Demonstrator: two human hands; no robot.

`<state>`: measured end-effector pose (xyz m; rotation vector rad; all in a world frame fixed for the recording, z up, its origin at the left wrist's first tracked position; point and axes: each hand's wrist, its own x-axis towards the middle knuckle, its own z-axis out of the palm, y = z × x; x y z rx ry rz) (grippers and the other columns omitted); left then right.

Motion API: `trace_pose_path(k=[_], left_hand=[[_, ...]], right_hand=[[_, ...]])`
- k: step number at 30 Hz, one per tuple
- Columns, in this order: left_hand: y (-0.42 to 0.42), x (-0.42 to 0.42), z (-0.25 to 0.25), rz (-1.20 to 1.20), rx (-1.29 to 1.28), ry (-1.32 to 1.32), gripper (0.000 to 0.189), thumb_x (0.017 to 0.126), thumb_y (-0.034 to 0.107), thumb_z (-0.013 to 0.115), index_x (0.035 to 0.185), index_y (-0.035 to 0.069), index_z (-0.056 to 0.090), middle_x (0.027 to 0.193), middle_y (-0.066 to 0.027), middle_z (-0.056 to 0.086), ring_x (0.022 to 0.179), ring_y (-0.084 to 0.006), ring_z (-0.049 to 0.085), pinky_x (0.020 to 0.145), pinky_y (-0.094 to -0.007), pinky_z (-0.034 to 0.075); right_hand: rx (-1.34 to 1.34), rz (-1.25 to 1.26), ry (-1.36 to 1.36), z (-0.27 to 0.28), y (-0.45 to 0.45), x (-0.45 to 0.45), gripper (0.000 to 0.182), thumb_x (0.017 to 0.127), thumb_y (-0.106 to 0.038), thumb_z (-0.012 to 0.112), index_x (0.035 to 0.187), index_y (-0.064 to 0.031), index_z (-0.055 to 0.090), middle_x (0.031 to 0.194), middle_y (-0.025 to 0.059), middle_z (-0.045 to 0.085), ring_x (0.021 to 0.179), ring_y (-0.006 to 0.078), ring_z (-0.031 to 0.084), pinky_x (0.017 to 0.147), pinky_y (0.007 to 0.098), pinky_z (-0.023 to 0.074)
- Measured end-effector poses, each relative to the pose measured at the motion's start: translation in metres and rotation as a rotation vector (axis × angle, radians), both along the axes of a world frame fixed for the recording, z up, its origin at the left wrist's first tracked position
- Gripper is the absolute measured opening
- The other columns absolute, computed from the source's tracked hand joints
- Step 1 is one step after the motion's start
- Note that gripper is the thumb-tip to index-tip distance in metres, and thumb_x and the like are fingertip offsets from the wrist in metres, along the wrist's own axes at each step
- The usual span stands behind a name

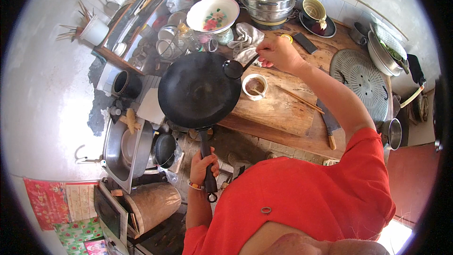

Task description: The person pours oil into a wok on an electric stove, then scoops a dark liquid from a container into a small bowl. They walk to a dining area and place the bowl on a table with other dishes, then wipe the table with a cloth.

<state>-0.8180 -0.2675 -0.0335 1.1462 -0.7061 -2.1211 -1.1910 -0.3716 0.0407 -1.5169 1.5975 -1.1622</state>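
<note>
My left hand (204,167) is closed around the long black handle of a wok (198,92), which hangs in front of me past the board's left end. The inside of the wok is dark, with a faint haze over it. In my right hand (277,54) is the thin dark handle of a ladle (233,69), whose round black bowl is over the wok's right rim. Just right of the wok, a white cup (254,86) holding a brown paste and a spoon stands on a wooden cutting board (279,102). A pair of chopsticks (299,99) lies on the board.
A cleaver (328,122) lies at the board's right end. Behind are a cloth (246,39), a phone (305,43), a floral enamel basin (213,14) and a steel steamer pot (268,1). A perforated grey tray (359,81) lies right; a steel sink (124,156) is left.
</note>
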Motion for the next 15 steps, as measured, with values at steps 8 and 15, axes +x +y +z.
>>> trace_pose_path(k=[8,15], left_hand=[[0.005,-0.002,0.014,-0.049,-0.010,-0.020,0.029,0.081,0.004,0.057,0.107,0.003,0.043,0.069,-0.0060,0.048,0.048,-0.0123,0.046,0.039,-0.0259,0.039],[0.010,0.001,0.017,-0.062,-0.008,0.016,0.031,0.081,0.004,0.056,0.109,0.003,0.042,0.072,-0.0066,0.049,0.049,-0.0127,0.049,0.040,-0.0268,0.040]], right_hand=[[-0.292,0.085,0.929,-0.015,-0.030,0.050,0.007,0.077,-0.012,0.058,0.080,-0.0063,0.058,0.070,0.0098,0.063,0.068,0.0297,0.063,0.060,0.0369,0.0504],[-0.548,0.226,1.094,-0.032,-0.036,0.073,0.006,0.071,-0.011,0.055,0.074,-0.0057,0.054,0.069,0.0089,0.060,0.066,0.0278,0.063,0.055,0.0369,0.0514]])
